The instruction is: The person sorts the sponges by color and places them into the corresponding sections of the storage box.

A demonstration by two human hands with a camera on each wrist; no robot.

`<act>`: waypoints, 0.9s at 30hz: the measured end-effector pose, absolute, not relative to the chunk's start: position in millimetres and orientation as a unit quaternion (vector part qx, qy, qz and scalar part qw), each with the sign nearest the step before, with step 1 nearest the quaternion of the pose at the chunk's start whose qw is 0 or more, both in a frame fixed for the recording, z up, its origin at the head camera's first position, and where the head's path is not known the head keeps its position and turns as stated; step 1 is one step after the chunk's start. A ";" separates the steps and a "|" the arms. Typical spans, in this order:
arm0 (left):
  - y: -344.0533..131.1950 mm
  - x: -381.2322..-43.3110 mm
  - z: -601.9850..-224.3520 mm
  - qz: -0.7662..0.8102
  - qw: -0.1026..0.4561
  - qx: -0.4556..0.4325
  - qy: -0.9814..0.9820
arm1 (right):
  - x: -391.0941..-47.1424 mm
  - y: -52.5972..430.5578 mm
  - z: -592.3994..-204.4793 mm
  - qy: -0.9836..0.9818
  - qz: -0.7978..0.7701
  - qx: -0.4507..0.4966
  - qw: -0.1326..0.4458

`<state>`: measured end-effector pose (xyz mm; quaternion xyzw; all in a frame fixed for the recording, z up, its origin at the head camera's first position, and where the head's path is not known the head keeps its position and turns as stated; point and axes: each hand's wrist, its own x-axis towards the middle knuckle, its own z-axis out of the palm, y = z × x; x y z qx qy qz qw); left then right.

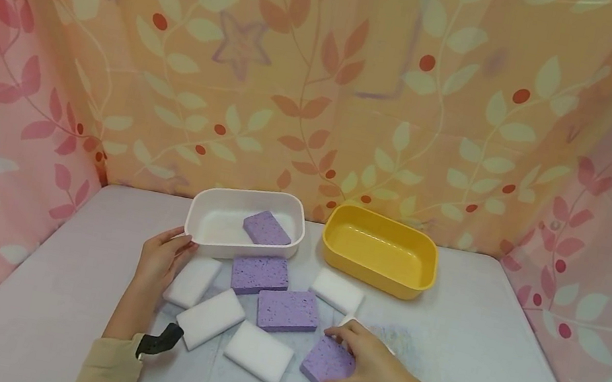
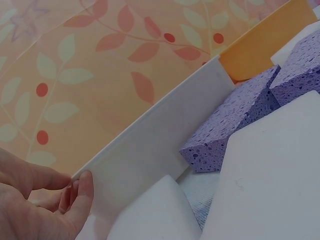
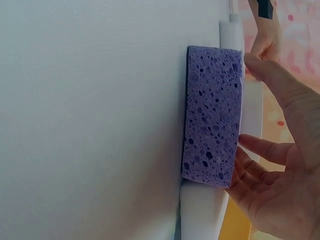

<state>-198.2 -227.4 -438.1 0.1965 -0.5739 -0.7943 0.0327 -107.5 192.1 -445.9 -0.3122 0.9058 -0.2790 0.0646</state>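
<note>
My left hand (image 1: 164, 258) pinches the front left rim of a white plastic tub (image 1: 193, 241), thumb and fingers meeting on its wall in the left wrist view. Inside that tub lies a purple sponge (image 1: 265, 228). At the front right, my right hand (image 1: 373, 367) grips another purple sponge (image 1: 326, 362) between thumb and fingers, low at the table. Two more purple sponges (image 1: 260, 274) (image 1: 287, 311) lie in front of the tub. Several white sponges (image 1: 259, 353) lie around them; one is partly hidden behind my right hand.
A yellow plastic tub (image 1: 378, 272) stands to the right of the white one, nothing inside it. Patterned cloth (image 1: 313, 83) hangs behind and at both sides of the white table (image 1: 478, 330). A black strap (image 1: 159, 339) sits at my left wrist.
</note>
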 end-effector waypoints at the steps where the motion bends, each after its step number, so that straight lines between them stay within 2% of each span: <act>1: -227.5 -198.3 -438.2 -0.794 0.032 0.196 -0.574 | -106.7 191.8 -447.1 0.907 -0.272 -0.314 0.061; 11: -228.1 -199.5 -439.5 -0.799 0.037 0.192 -0.569 | -101.3 187.5 -445.9 0.918 -0.242 -0.311 0.050; 27: -230.2 -199.4 -440.9 -0.803 0.033 0.183 -0.566 | -102.7 187.3 -416.8 0.909 -0.283 -0.292 0.086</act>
